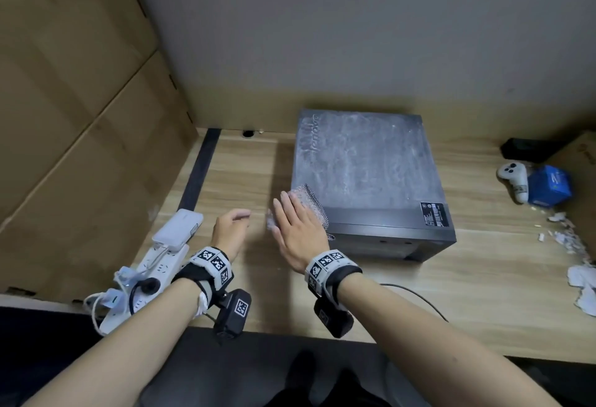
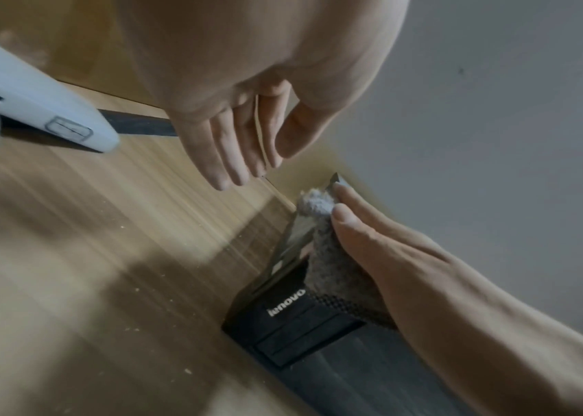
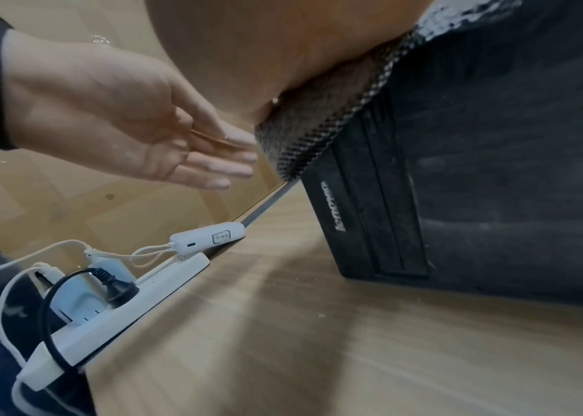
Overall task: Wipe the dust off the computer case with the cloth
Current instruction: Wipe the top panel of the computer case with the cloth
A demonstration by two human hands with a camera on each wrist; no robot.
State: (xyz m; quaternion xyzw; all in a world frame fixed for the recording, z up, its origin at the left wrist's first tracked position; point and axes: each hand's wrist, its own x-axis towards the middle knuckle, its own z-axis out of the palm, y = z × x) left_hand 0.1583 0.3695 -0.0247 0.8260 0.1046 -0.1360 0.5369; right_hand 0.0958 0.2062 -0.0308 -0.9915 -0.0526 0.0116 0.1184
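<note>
Right hand (image 1: 298, 232): fingers straight and together, flat on the cloth (image 1: 311, 205), pressing it at the near-left corner of the computer case (image 1: 367, 174). In the left-wrist view the fingertips (image 2: 342, 209) sit on the cloth's pale, dust-laden leading edge; the rest of the cloth hangs over the case's front edge above the logo.

Left hand (image 1: 230, 229): holds nothing, fingers loosely extended and close together, palm turned toward the case, hovering over the desk (image 1: 225, 174) just left of the cloth. Looks placed to catch what gets pushed off the edge, but that is a guess.

Case lies flat, centre-right in the head view, against the back wall. Its broad top is grey with dust over nearly the whole face, streaky and patchy. A darker band runs along the near edge, by the label (image 1: 433, 214).

Judgement: wiping is at an early stage. One corner is being worked; most of the top remains. The sides are not clear enough to judge.

Lower left of the frame: power strip (image 1: 151, 274) with a white power bank (image 1: 179, 229) on it.
</note>
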